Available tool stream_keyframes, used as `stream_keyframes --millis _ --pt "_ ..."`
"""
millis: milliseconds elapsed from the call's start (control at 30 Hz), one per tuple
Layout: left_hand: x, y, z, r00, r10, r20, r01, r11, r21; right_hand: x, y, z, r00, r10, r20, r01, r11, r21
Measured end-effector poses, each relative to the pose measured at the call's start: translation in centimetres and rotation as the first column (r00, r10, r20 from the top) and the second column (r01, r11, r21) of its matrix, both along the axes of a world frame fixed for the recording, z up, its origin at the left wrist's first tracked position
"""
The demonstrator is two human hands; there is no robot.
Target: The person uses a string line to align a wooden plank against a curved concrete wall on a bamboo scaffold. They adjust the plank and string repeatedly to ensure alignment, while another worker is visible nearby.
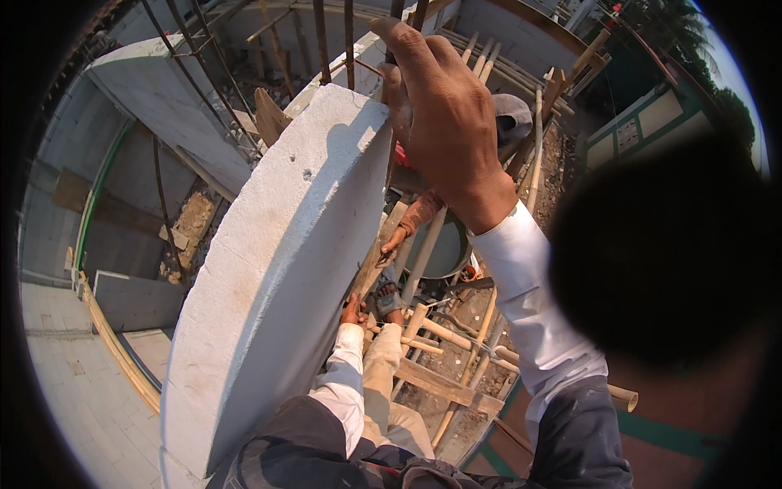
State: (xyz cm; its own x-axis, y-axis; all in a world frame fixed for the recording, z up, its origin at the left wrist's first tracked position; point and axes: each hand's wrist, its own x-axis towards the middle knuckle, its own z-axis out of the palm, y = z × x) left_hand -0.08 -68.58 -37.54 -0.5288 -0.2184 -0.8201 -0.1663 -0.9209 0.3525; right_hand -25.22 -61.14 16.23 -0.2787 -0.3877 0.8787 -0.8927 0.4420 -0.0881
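My right hand (448, 114) is raised at the top middle, beside the far end of a pale block wall (269, 220). Its fingers curl round an upright steel reinforcing bar (397, 10), which they partly hide. Lower down, close to the wall's right face, my left hand (353, 311) is closed on the lower end of a wooden board (376, 248). The wall hides part of this hand. A co-worker's hand (394, 240) touches the same board higher up. The co-worker's body is mostly hidden behind my right hand and arm.
Bamboo poles (456, 336) and a wooden plank (448, 385) form scaffolding below me on the right. A round tub (440, 248) holding greyish liquid stands beneath. More steel bars (349, 41) rise beyond the wall. Another block wall (171, 106) stands at left. A dark blur covers the right side.
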Motion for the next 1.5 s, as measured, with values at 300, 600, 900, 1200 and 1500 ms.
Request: stream_keyframes --millis 300,600,900,1200,1500 --pt "0.8 -0.2 -1.7 1.0 0.007 -0.013 -0.007 1.0 0.013 2.8 -1.5 1.8 0.967 -0.25 -0.043 0.253 0.953 0.166" --pt "0.5 -0.3 -1.2 1.0 0.008 -0.016 -0.009 0.999 -0.044 0.4 1.5 -0.1 0.938 0.212 0.276 -0.169 0.97 -0.173" --pt "0.4 0.1 -0.4 1.0 -0.003 -0.01 0.003 0.999 -0.032 -1.0 -0.3 -1.2 0.635 0.572 0.518 -0.207 0.773 -0.6" --pt "0.5 0.2 -0.3 1.0 -0.012 -0.007 0.012 1.0 -0.014 -1.0 0.1 -1.5 0.59 0.569 0.573 -0.29 0.812 -0.507" --pt "-0.1 0.6 -0.8 0.999 -0.031 -0.034 0.031 1.0 -0.001 1.4 0.3 -0.2 0.359 0.565 0.743 -0.138 0.82 -0.556"
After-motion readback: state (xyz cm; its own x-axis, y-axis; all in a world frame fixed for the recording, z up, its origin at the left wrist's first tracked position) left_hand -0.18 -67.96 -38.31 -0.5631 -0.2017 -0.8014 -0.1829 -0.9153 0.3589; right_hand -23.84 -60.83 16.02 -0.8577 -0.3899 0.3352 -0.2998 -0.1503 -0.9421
